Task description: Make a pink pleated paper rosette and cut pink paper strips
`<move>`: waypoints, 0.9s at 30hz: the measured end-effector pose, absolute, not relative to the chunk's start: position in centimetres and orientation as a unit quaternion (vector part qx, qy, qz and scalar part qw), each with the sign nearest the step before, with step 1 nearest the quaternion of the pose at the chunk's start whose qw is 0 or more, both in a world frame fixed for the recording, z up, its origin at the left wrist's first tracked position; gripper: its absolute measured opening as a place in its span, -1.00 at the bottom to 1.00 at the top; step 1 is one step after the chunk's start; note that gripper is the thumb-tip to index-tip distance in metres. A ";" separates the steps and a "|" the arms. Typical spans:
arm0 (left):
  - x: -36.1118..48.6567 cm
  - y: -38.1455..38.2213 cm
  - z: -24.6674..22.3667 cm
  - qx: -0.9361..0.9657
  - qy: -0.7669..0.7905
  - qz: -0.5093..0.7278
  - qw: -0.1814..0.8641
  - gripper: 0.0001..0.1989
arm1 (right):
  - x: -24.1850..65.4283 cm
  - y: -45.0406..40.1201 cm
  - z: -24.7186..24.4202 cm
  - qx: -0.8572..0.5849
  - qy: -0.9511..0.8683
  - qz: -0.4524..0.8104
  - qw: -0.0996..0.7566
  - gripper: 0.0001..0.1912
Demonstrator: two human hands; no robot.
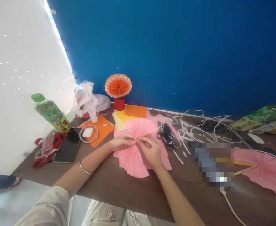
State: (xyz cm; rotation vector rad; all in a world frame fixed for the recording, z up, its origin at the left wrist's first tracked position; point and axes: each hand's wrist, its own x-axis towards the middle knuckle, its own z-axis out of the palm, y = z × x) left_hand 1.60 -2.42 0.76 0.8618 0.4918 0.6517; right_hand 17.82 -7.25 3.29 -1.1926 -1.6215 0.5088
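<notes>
A pleated pink paper fan (pixel 133 161) spreads out above and below its pinched centre, over the desk. My left hand (pixel 124 142) closes on that centre from the left, thumb and fingers pressed together. From the right, my right hand (pixel 149 149) pinches the same spot, its fingertips almost meeting the left ones. Flat sheets of pink paper (pixel 165 160) lie underneath. Behind them are yellow paper (pixel 120 121) and a folded orange piece (pixel 135 111). Whether anything small sits between my fingertips is hidden.
An orange pleated fan (pixel 118 86) stands in a red holder (pixel 119 103) by the blue wall. At left are a green-capped bottle (pixel 50 114), a phone (pixel 67 146) and a plastic bag (pixel 85 99). Cables (pixel 192 128), dark-handled scissors (pixel 167 135) and another pink fan (pixel 267 169) lie right.
</notes>
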 end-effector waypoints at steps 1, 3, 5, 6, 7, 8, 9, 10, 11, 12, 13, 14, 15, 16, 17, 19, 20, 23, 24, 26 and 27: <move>1.6 -2.4 0.8 0.411 0.228 0.303 0.829 -0.83 | 17.8 -7.3 3.2 -0.499 -0.668 0.224 0.504 -0.90; 1.5 -2.5 0.8 0.418 0.221 0.296 0.830 -0.83 | 17.8 -7.3 3.1 -0.506 -0.659 0.244 0.500 -0.89; 1.5 -2.5 0.9 0.425 0.216 0.285 0.831 -0.83 | 17.8 -7.2 2.9 -0.509 -0.653 0.261 0.496 -0.88; 1.5 -2.5 0.8 0.428 0.214 0.281 0.832 -0.83 | 17.8 -7.2 2.8 -0.510 -0.651 0.267 0.495 -0.87; 1.5 -2.5 0.8 0.429 0.212 0.276 0.833 -0.83 | 17.8 -7.1 2.8 -0.510 -0.649 0.274 0.493 -0.87; 1.5 -2.5 0.8 0.430 0.211 0.273 0.834 -0.83 | 17.8 -7.1 2.7 -0.511 -0.647 0.280 0.492 -0.87; 1.5 -2.5 0.8 0.430 0.209 0.271 0.835 -0.83 | 17.9 -7.1 2.6 -0.511 -0.646 0.286 0.490 -0.86; 1.5 -2.5 0.8 0.431 0.208 0.270 0.836 -0.83 | 17.9 -7.0 2.5 -0.511 -0.645 0.293 0.487 -0.86; 1.5 -2.5 0.8 0.432 0.207 0.270 0.835 -0.82 | 17.9 -7.0 2.5 -0.511 -0.644 0.298 0.484 -0.86; 1.5 -2.5 0.8 0.434 0.206 0.271 0.834 -0.82 | 17.9 -7.0 2.4 -0.512 -0.643 0.301 0.482 -0.85; 1.5 -2.5 0.8 0.435 0.206 0.272 0.833 -0.81 | 17.9 -7.0 2.4 -0.514 -0.642 0.302 0.482 -0.85; 1.5 -2.5 0.9 0.437 0.206 0.273 0.832 -0.81 | 17.9 -7.0 2.4 -0.516 -0.639 0.300 0.485 -0.85; 1.5 -2.5 0.9 0.439 0.206 0.273 0.831 -0.80 | 17.9 -7.0 2.4 -0.518 -0.636 0.296 0.490 -0.86; 1.4 -2.5 1.0 0.441 0.205 0.272 0.830 -0.80 | 17.8 -7.1 2.5 -0.519 -0.632 0.294 0.495 -0.86; 1.4 -2.5 1.0 0.446 0.204 0.268 0.829 -0.79 | 17.8 -7.1 2.5 -0.520 -0.630 0.292 0.498 -0.86; 1.3 -2.4 0.9 0.460 0.200 0.259 0.826 -0.80 | 17.8 -7.1 2.4 -0.518 -0.628 0.296 0.499 -0.88; 1.3 -2.4 0.8 0.468 0.197 0.254 0.823 -0.80 | 17.8 -7.1 2.4 -0.516 -0.629 0.300 0.498 -0.88; 1.3 -2.3 0.5 0.487 0.192 0.243 0.817 -0.80 | 17.8 -7.1 2.1 -0.514 -0.627 0.315 0.493 -0.89; 1.3 -2.3 0.5 0.490 0.192 0.240 0.816 -0.80 | 17.8 -7.0 2.0 -0.514 -0.626 0.321 0.491 -0.89; 1.3 -2.2 0.4 0.497 0.190 0.234 0.814 -0.80 | 17.8 -7.0 1.8 -0.513 -0.623 0.330 0.489 -0.89; 1.3 -2.2 0.4 0.499 0.188 0.233 0.813 -0.80 | 17.8 -6.9 1.7 -0.513 -0.622 0.332 0.490 -0.89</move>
